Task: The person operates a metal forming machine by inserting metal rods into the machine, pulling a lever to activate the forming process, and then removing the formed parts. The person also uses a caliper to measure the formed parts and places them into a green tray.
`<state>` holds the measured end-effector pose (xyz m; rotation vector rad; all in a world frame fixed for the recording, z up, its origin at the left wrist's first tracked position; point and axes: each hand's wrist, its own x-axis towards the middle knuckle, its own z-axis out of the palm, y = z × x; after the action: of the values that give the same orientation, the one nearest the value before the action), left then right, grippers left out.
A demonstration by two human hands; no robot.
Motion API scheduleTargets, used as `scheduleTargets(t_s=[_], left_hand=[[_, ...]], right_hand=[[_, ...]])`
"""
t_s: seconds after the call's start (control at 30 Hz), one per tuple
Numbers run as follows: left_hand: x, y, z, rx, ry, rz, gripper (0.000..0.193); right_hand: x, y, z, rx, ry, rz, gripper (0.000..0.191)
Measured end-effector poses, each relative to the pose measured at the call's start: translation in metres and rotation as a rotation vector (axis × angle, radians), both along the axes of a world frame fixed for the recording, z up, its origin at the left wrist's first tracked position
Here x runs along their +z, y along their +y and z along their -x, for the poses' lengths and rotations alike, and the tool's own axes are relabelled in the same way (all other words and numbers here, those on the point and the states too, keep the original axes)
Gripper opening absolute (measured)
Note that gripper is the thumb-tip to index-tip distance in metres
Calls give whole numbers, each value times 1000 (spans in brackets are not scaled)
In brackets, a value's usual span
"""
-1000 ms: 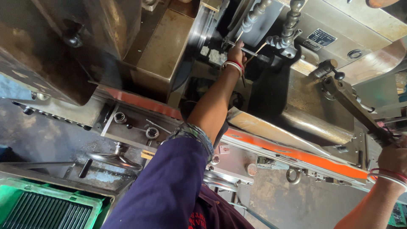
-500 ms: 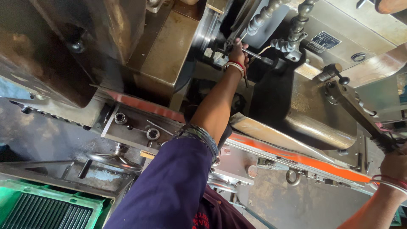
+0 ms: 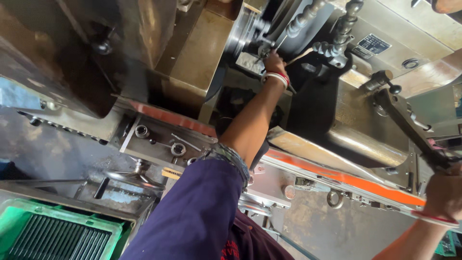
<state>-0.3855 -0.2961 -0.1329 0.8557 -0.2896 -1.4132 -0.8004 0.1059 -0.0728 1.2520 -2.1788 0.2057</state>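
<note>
I see my left hand point(image 3: 275, 63) stretched deep into the machine, up at the round metal chuck point(image 3: 243, 36). Its fingers are bunched narrow on a thin metal rod point(image 3: 274, 48) that sits right at the chuck's face; the arm has to go in nearly straight because the work sits far back, behind the orange-edged bed point(image 3: 337, 175). My right hand point(image 3: 445, 192) is low at the right edge of the view, fingers wrapped tight round the end of a long dark lever point(image 3: 409, 125). My guess is that this grip steadies the lever while the other hand works inside.

Around the reach: two knobbed steel handles point(image 3: 337, 36) hang just to the right of the left hand, close enough to crowd the wrist. Below the forearm, a steel tray point(image 3: 159, 139) fixed to the bed carries sockets and a small ring. A handwheel point(image 3: 137, 173) sits below that tray, and a green plastic crate point(image 3: 53, 233) lies at the lower left corner. The big grey housing point(image 3: 72, 53) walls off the left side, so the only way in is from the front.
</note>
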Motion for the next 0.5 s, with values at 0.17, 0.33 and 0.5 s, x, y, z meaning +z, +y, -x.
scheduleTargets(t_s=[0.17,0.33,0.5], left_hand=[[-6,17,1,-257,-115,-199,33],[-10,16,-8,-263,-912,-345,35],[-5,11,-10,96,101,-246,30]], right_hand=[[22,-26,14,63,-26,-72,34],[26,-33,12,58,-28,-92,36],[28,-32,11,44,-26,-95,39]])
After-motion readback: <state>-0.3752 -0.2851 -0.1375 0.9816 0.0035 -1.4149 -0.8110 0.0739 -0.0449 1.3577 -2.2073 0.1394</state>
